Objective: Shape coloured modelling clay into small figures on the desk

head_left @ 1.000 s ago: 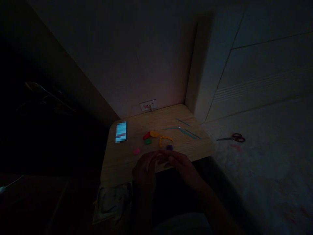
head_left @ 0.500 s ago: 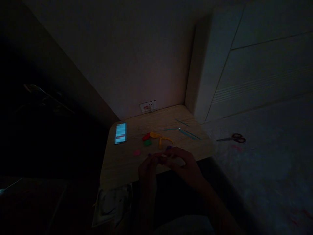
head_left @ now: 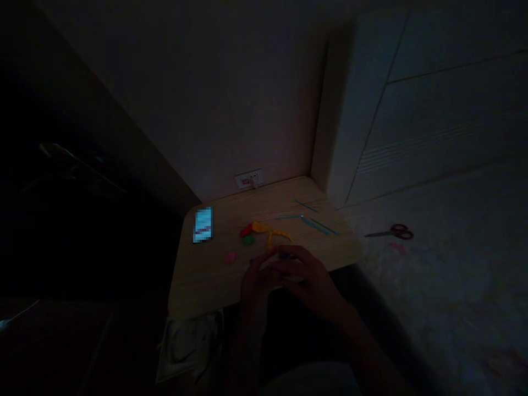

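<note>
Left hand (head_left: pixel 254 281): fingers curled toward the right hand; too dark to tell whether it grips anything.
Right hand (head_left: pixel 310 275): fingers bent, meeting the left hand near the tabletop's front edge; its grip cannot be told either.
Purple lump (head_left: pixel 284 256): on the wooden tabletop (head_left: pixel 198 280), partly hidden behind the right hand's fingers.
Orange strip (head_left: pixel 281 233): just beyond the hands.
Red lump (head_left: pixel 246 230) and green lump (head_left: pixel 248 240): side by side, left of the strip.
Pink piece (head_left: pixel 230 257): near the left hand.
Scissors (head_left: pixel 390 233): right of the tabletop.
</note>
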Motion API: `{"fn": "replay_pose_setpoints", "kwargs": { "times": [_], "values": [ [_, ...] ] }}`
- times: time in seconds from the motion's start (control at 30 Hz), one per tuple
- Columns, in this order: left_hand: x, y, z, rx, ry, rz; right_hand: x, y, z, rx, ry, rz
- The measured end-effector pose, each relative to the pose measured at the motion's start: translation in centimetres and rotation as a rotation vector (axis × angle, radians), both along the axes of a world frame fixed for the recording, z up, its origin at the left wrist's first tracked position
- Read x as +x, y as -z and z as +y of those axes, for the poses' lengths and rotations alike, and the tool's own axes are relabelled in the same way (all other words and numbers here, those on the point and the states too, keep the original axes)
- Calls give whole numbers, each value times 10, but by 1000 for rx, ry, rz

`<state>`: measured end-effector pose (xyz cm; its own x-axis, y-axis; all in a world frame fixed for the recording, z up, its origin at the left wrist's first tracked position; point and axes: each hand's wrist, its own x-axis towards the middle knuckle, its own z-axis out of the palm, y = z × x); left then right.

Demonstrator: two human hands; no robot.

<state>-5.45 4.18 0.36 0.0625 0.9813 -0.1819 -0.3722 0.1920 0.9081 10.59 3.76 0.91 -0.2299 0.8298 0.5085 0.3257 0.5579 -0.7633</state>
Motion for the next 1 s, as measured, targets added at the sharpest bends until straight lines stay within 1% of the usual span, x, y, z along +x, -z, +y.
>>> {"fn": "replay_pose_setpoints", "kwargs": {
  "times": [0.17, 0.3, 0.43, 0.57, 0.7, 0.77, 0.87, 1.0],
  "values": [
    [-6, 2, 1, 36, 92, 6, 3, -3, 1, -21, -27, -16],
    [-10, 2, 1, 34, 164, 40, 4, -7, 1, -24, -50, -60],
    [-7, 4, -1, 31, 191, 34, 1, -6, 1, 5, -23, -23],
    [-2, 7, -4, -7, 164, -33, 3, -2, 1, 31, 54, 44],
    [2, 6, -8, -70, 160, -52, 6, -2, 0, 37, 82, 70],
    [2, 3, -9, -49, 168, -13, 6, -3, 0, 36, 81, 61],
    [1, -1, -7, 14, 144, 94, 4, -1, -1, 50, 73, 36],
    [-3, -2, -3, 31, 80, 203, 0, 0, -1, 52, 80, 20]
  ]
}}
